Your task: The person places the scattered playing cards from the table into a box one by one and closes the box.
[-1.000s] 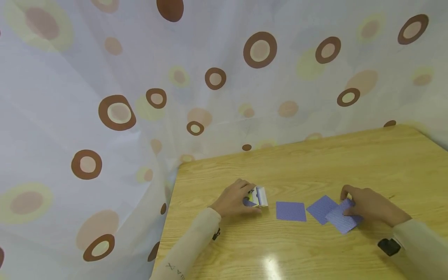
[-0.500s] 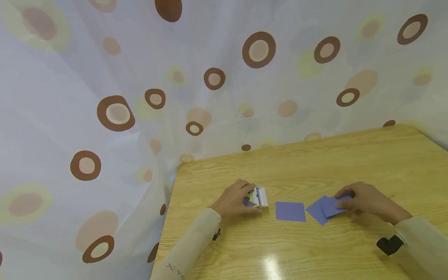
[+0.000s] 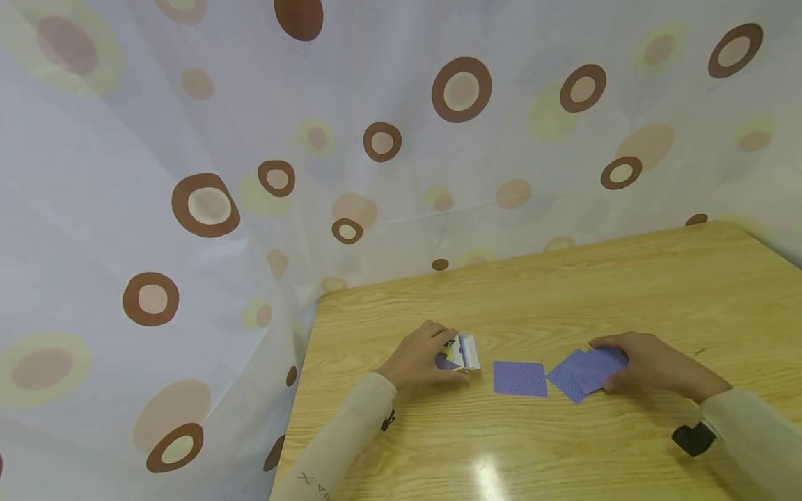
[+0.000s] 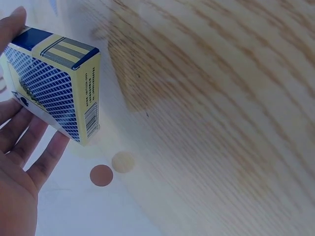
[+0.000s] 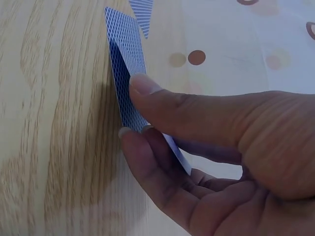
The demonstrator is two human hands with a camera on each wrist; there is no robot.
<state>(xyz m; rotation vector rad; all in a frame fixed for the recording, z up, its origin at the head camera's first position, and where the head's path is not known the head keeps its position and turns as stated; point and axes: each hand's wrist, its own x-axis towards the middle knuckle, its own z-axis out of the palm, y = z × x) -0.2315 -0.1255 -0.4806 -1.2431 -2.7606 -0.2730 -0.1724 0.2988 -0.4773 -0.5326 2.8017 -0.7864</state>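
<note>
My left hand (image 3: 416, 356) grips a card box (image 3: 465, 352) near the table's left side, its open flap facing right. In the left wrist view the box (image 4: 44, 93) shows a blue checked face and a barcode, with fingers below it and the thumb above. Over on the right, my right hand (image 3: 651, 365) pinches a blue-backed playing card (image 3: 598, 369) between thumb and fingers. The held card overlaps another blue card (image 3: 566, 383) lying askew; the right wrist view shows this lower card (image 5: 123, 29) close under the thumb. Between the hands lies a third card (image 3: 520, 379), face down.
The wooden table (image 3: 501, 445) meets a white curtain (image 3: 250, 104) with brown and yellow circles along its back and left edges. A dark wrist device (image 3: 693, 438) sits at the right sleeve, and a smaller dark one (image 3: 388, 419) at the left.
My right hand has shifted left with its card, turning it and bringing it further over the askew card. The left hand and box have stayed in place.
</note>
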